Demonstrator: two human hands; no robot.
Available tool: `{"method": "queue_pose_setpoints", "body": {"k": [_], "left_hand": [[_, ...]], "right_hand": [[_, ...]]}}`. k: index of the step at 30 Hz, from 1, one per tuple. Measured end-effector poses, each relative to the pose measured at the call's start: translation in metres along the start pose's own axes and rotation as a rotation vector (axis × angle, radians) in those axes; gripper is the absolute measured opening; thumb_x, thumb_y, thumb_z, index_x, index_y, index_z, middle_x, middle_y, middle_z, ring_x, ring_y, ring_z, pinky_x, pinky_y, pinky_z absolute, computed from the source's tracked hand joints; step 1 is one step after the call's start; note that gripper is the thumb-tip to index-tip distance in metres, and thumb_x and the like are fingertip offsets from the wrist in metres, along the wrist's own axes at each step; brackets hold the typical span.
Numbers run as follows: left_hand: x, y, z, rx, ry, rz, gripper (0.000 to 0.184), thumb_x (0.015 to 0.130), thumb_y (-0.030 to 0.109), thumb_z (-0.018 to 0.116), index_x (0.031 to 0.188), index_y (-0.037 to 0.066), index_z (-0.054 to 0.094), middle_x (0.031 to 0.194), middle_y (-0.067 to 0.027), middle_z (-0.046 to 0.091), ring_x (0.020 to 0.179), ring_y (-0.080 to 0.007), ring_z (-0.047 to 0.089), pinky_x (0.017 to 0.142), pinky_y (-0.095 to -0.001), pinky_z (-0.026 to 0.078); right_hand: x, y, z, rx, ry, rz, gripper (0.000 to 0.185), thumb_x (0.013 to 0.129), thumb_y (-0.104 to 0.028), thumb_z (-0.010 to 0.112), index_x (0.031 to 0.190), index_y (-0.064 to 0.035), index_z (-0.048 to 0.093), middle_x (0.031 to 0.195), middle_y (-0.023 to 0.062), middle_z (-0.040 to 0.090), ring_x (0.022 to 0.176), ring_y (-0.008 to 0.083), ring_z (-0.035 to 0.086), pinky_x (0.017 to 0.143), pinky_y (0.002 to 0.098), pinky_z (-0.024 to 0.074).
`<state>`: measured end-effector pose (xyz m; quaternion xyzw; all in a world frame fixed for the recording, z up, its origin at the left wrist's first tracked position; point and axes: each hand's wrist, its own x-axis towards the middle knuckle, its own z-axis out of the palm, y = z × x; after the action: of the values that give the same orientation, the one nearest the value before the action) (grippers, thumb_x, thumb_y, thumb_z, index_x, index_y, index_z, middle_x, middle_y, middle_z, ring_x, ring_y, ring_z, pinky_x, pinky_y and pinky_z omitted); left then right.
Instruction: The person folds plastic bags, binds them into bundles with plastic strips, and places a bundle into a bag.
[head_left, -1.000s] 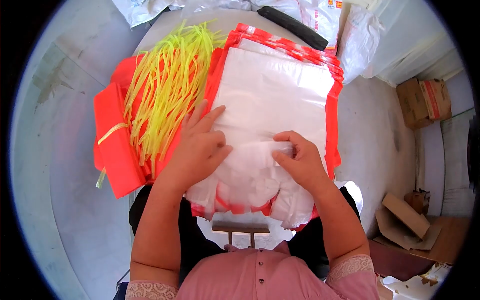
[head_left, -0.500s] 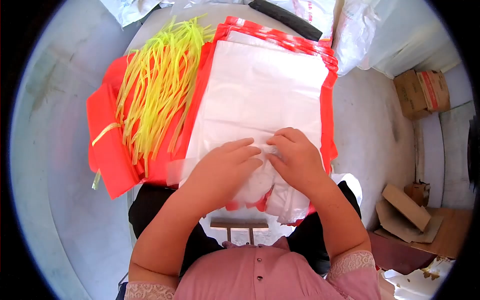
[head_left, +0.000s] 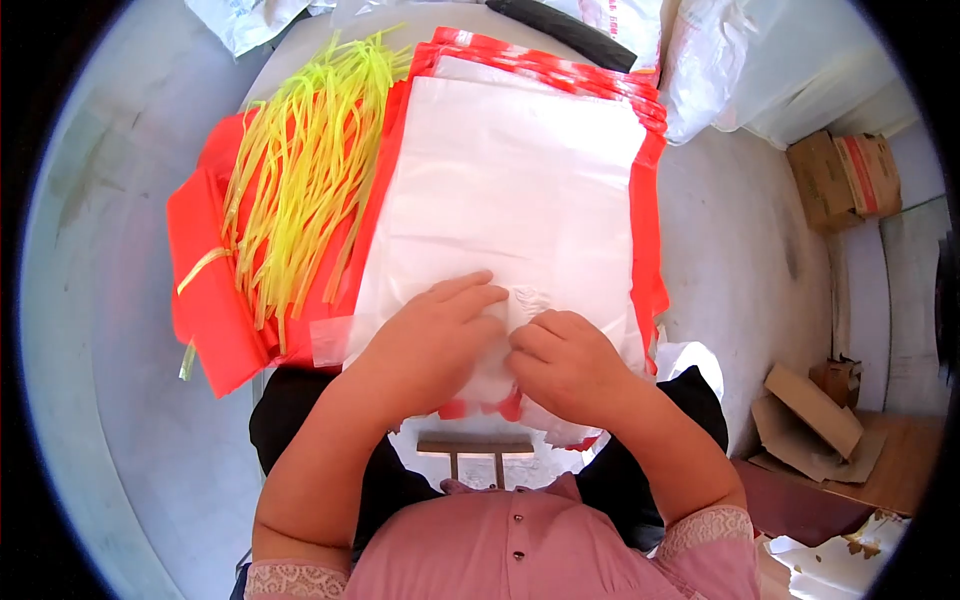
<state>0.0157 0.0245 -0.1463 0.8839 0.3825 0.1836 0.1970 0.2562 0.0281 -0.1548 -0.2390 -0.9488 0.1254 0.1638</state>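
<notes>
A white plastic bag lies flat on top of a stack of red plastic bags, with its lower part crumpled under my hands. My left hand rests on the bag's near left part, fingers stretched out; its thumb side is blurred. Just to the right, my right hand has its fingers curled in on the bag's wrinkled plastic, and the fingertips are partly hidden. Beside the stack on the left lies a bunch of yellow plastic ties. It covers part of some red bags, including a folded bundle bound with a yellow tie.
A black roll lies at the table's far edge, near white plastic sacks. Cardboard boxes stand on the floor at right. An opened carton sits on a brown surface nearer me.
My right hand has moved down toward me and its fingers have curled in. The left hand has shifted slightly left. The whole view has shifted a little.
</notes>
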Motion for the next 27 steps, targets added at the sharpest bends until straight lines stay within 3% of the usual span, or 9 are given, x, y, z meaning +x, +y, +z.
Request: {"method": "queue_pose_setpoints", "body": {"k": [3, 6, 9, 12, 15, 19, 22, 25, 27], "left_hand": [[0.003, 0.005, -0.002, -0.045, 0.022, -0.011, 0.038, 0.073, 0.002, 0.076, 0.110, 0.005, 0.069, 0.138, -0.0155, 0.064, 0.139, -0.0387, 0.054, 0.113, -0.0475, 0.046], [0.006, 0.010, -0.001, -0.078, 0.065, -0.046, 0.032, 0.075, 0.002, 0.077, 0.106, 0.005, 0.071, 0.135, -0.0144, 0.066, 0.137, -0.0401, 0.056, 0.111, -0.0483, 0.048], [0.008, 0.003, 0.009, -0.089, 0.101, -0.088, 0.025, 0.077, 0.003, 0.078, 0.101, 0.005, 0.073, 0.131, -0.0137, 0.069, 0.134, -0.0408, 0.058, 0.108, -0.0490, 0.049], [0.010, 0.001, 0.009, -0.200, 0.129, -0.122, 0.023, 0.081, 0.001, 0.077, 0.103, 0.004, 0.074, 0.131, -0.0133, 0.070, 0.134, -0.0400, 0.058, 0.108, -0.0480, 0.050], [0.009, 0.000, 0.008, -0.320, 0.163, -0.174, 0.023, 0.084, -0.002, 0.074, 0.106, 0.001, 0.074, 0.132, -0.0128, 0.071, 0.136, -0.0391, 0.058, 0.109, -0.0462, 0.050], [0.011, 0.000, 0.007, -0.494, 0.183, -0.267, 0.019, 0.089, -0.004, 0.070, 0.108, -0.002, 0.072, 0.129, -0.0122, 0.073, 0.136, -0.0368, 0.059, 0.111, -0.0441, 0.049], [0.010, -0.008, 0.010, -0.473, 0.216, -0.210, 0.012, 0.093, 0.000, 0.071, 0.104, -0.001, 0.073, 0.122, -0.0108, 0.075, 0.130, -0.0352, 0.063, 0.099, -0.0390, 0.053], [0.010, -0.005, 0.008, -0.526, 0.208, -0.268, 0.006, 0.094, 0.001, 0.071, 0.098, -0.003, 0.072, 0.123, -0.0111, 0.075, 0.130, -0.0329, 0.064, 0.099, -0.0379, 0.053], [0.014, 0.004, 0.002, -0.602, 0.214, -0.364, 0.006, 0.095, 0.001, 0.070, 0.096, -0.004, 0.070, 0.123, -0.0117, 0.075, 0.130, -0.0313, 0.064, 0.100, -0.0373, 0.052]], "right_hand": [[0.003, 0.000, -0.007, 0.149, 0.145, 0.105, 0.019, 0.075, -0.004, 0.075, 0.093, -0.0068, 0.069, 0.091, 0.0064, 0.067, 0.083, 0.0261, 0.063, 0.072, 0.0376, 0.0525], [0.002, 0.002, -0.011, 0.307, 0.205, 0.253, 0.013, 0.082, -0.008, 0.072, 0.095, -0.0064, 0.071, 0.089, 0.0090, 0.069, 0.086, 0.0323, 0.066, 0.075, 0.0438, 0.0540], [-0.001, 0.007, -0.020, 0.417, 0.185, 0.363, 0.012, 0.089, -0.010, 0.072, 0.100, -0.0053, 0.072, 0.093, 0.0105, 0.071, 0.087, 0.0305, 0.068, 0.075, 0.0406, 0.0550], [-0.012, 0.016, -0.040, 0.463, 0.341, 0.622, 0.017, 0.095, -0.013, 0.070, 0.110, -0.0041, 0.072, 0.094, 0.0128, 0.071, 0.087, 0.0279, 0.069, 0.077, 0.0375, 0.0553], [-0.030, 0.033, -0.060, 0.739, 0.368, 0.919, 0.022, 0.101, -0.013, 0.067, 0.121, -0.0023, 0.068, 0.087, 0.0033, 0.068, 0.083, 0.0137, 0.064, 0.076, 0.0297, 0.0523], [-0.050, 0.050, -0.054, 0.359, 0.341, 0.827, 0.029, 0.102, -0.019, 0.062, 0.127, -0.0046, 0.066, 0.114, 0.0151, 0.070, 0.098, 0.0275, 0.069, 0.085, 0.0374, 0.0541], [-0.057, 0.048, -0.054, 0.311, 0.324, 0.784, 0.033, 0.102, -0.017, 0.060, 0.133, -0.0058, 0.063, 0.129, 0.0179, 0.065, 0.102, 0.0296, 0.069, 0.090, 0.0390, 0.0543], [-0.064, 0.048, -0.051, 0.412, 0.314, 0.736, 0.037, 0.107, -0.017, 0.056, 0.141, -0.0042, 0.057, 0.147, 0.0138, 0.052, 0.103, 0.0189, 0.066, 0.092, 0.0340, 0.0534], [-0.066, 0.048, -0.050, 0.473, 0.338, 0.682, 0.039, 0.108, -0.019, 0.053, 0.144, -0.0037, 0.055, 0.152, 0.0130, 0.049, 0.108, 0.0188, 0.065, 0.095, 0.0337, 0.0527]]}}
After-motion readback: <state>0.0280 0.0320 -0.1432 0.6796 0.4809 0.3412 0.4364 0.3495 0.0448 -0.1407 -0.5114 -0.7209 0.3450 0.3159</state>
